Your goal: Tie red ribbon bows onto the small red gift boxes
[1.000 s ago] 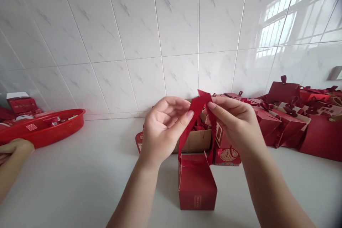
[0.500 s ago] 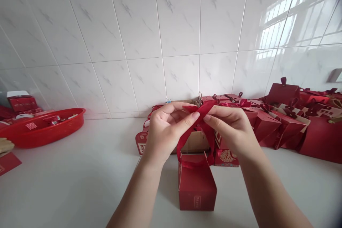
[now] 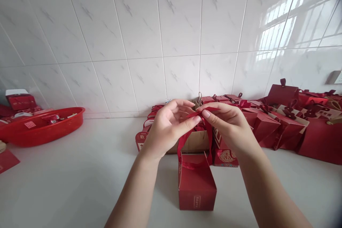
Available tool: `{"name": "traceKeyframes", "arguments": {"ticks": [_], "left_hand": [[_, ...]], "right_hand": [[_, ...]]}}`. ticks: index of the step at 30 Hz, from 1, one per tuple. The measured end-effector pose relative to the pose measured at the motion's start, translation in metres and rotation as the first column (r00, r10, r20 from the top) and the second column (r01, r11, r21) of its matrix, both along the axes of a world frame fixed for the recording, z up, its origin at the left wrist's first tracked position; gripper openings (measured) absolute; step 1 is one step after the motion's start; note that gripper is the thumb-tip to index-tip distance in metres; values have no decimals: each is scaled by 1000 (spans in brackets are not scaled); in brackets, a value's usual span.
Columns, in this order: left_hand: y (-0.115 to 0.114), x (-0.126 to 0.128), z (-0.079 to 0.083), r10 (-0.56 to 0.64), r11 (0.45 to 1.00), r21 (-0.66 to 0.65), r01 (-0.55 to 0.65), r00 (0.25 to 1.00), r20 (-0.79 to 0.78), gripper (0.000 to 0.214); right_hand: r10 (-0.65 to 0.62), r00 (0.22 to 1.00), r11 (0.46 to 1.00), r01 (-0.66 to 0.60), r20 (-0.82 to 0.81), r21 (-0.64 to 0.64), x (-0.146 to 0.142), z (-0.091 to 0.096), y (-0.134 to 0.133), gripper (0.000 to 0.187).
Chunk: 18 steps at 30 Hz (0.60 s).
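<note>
A red ribbon [image 3: 182,141] rises in a loop from the open top of a small red gift box [image 3: 197,183], which stands on the white counter right in front of me. Above the box, my left hand [image 3: 171,126] pinches the ribbon between thumb and fingers. My right hand [image 3: 227,123] pinches it too, thumb tip almost against the left thumb. Where the two ends cross is partly covered by the fingertips, so I cannot tell whether a knot is there.
Behind my hands stands a brown cardboard box [image 3: 196,142]. Many red gift boxes [image 3: 265,128] crowd along the tiled wall to the right. At the left lies a red plastic basin [image 3: 48,130] holding small items, with a flat red piece [image 3: 8,160] in front.
The crossed ribbon ends have been drawn in between my fingertips, and the right fingers have come over closer to the left hand. The box has stayed in place.
</note>
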<state>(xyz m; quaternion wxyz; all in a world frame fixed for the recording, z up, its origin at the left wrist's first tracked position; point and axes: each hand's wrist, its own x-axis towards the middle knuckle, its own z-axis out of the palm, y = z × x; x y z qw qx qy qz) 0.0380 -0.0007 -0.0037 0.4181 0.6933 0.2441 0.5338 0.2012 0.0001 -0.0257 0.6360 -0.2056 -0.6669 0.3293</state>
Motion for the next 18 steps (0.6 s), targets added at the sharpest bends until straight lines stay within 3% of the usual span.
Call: {"name": "traceKeyframes", "arguments": {"ticks": [3, 6, 12, 18], "left_hand": [[1, -8, 4, -112, 993, -56, 102, 964, -240, 16], [5, -15, 6, -37, 999, -24, 31, 935, -354, 19], [10, -17, 3, 57, 998, 16, -55, 932, -357, 24], [12, -14, 0, 95, 996, 31, -90, 938, -334, 36]], "right_hand": [[-37, 999, 999, 37, 11, 7, 2, 0, 0, 13], [-73, 992, 996, 67, 101, 66, 7, 2, -2, 12], [-207, 883, 943, 65, 421, 327, 19, 5, -3, 21], [-483, 721, 835, 210, 496, 509, 17, 1, 2, 22]]}}
